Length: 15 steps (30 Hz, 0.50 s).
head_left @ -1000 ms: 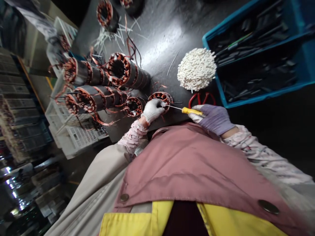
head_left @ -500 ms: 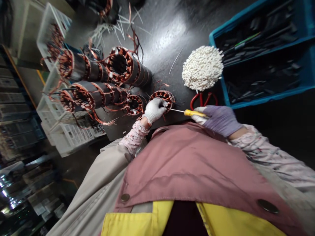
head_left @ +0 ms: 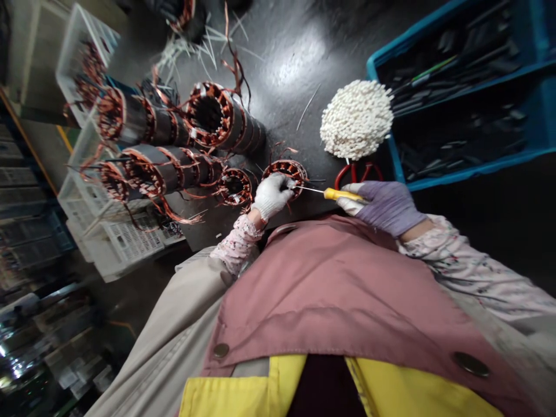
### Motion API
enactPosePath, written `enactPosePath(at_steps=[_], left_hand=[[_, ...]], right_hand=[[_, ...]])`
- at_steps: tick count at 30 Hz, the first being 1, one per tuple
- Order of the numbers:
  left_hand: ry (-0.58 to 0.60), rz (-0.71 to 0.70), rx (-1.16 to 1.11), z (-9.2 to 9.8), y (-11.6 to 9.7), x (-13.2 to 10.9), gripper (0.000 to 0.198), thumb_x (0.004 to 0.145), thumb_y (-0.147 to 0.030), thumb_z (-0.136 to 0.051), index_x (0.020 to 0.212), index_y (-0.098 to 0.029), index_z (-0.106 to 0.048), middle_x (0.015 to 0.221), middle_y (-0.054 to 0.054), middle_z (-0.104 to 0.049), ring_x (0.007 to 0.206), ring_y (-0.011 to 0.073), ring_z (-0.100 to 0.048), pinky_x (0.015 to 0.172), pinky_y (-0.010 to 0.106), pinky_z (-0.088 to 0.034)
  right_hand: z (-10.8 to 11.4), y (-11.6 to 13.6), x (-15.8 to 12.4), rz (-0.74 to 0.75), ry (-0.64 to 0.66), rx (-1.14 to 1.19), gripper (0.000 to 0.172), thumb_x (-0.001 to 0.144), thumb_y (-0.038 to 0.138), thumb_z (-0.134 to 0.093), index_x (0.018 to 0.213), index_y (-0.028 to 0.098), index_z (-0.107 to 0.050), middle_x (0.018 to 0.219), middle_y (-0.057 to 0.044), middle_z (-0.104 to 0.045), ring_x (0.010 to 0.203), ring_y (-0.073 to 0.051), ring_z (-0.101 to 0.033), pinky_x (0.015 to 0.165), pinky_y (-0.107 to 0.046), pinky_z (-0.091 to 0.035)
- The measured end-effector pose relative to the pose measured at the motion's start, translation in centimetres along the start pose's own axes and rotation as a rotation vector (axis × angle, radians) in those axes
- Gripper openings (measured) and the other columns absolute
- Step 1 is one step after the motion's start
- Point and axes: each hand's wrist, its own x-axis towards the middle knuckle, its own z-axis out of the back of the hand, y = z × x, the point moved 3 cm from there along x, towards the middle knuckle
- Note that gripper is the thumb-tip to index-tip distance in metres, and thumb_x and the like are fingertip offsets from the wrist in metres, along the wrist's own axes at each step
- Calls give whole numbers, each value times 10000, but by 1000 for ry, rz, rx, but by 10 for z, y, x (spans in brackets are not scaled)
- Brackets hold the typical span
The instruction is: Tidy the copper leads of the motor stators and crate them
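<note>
A small motor stator (head_left: 297,169) with copper windings stands on the dark table in front of me. My left hand (head_left: 273,198), in a white knitted glove, is closed on its near-left rim; the fingertips hide whether they also pinch a wire or cord. In a purple and white glove, my right hand (head_left: 386,207) grips the yellow handle of a thin-shafted screwdriver-like tool (head_left: 334,193). Its shaft points left, and the tip meets the stator's rim by my left fingertips. The tip's shape is too small to tell. Another small stator (head_left: 236,186) stands left of my left hand.
Several larger stators (head_left: 217,116) lie at left with loose copper leads, near white plastic crates (head_left: 125,243). A bundle of white sticks (head_left: 356,119) stands behind red-handled scissors (head_left: 353,172). Blue bins (head_left: 456,176) holding dark pieces are at right. Thin pale strips (head_left: 208,49) lie at the back.
The tool and my right hand have shifted very slightly left and up. My left hand stays at the stator's rim; the whole view has moved a little.
</note>
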Motion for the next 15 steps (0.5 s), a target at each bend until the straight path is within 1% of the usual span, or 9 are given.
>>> enactPosePath(at_steps=[5, 7, 10, 13, 15], left_hand=[[1, 1, 14, 0, -1, 0, 183, 727, -105, -629, 871, -178, -714, 990, 58, -750, 948, 222, -678, 925, 358, -534], [-2, -2, 14, 1, -1, 0, 187, 726, -98, -630, 870, -181, -715, 991, 56, -749, 947, 221, -676, 919, 358, -534], [-6, -7, 15, 1, -2, 1, 178, 729, -92, -630, 859, -181, -712, 988, 58, -745, 942, 219, -672, 916, 357, -533], [-4, -7, 29, 1, -1, 1, 150, 740, -103, -636, 848, -179, -708, 980, 64, -739, 927, 219, -670, 905, 356, -534], [-7, -10, 43, 1, -1, 2, 125, 752, -114, -639, 837, -181, -702, 966, 63, -736, 908, 217, -669, 891, 355, -535]], right_hand=[[0, 3, 4, 27, -4, -69, 406, 851, 549, -655, 1081, 258, -820, 914, -79, -793, 784, -281, -709, 624, -343, -470], [3, 6, 5, 36, 20, -101, 408, 845, 532, -665, 1091, 246, -820, 913, -89, -794, 770, -277, -707, 611, -337, -450], [7, 10, 6, 10, 62, -125, 422, 834, 510, -675, 1112, 225, -816, 929, -103, -794, 783, -284, -715, 628, -338, -443], [7, 8, 9, -4, 84, -82, 426, 834, 531, -667, 1102, 236, -817, 908, -90, -792, 813, -290, -723, 662, -342, -462], [4, 6, 12, 20, 75, 3, 419, 842, 558, -657, 1065, 247, -826, 864, -77, -789, 820, -282, -725, 688, -341, -484]])
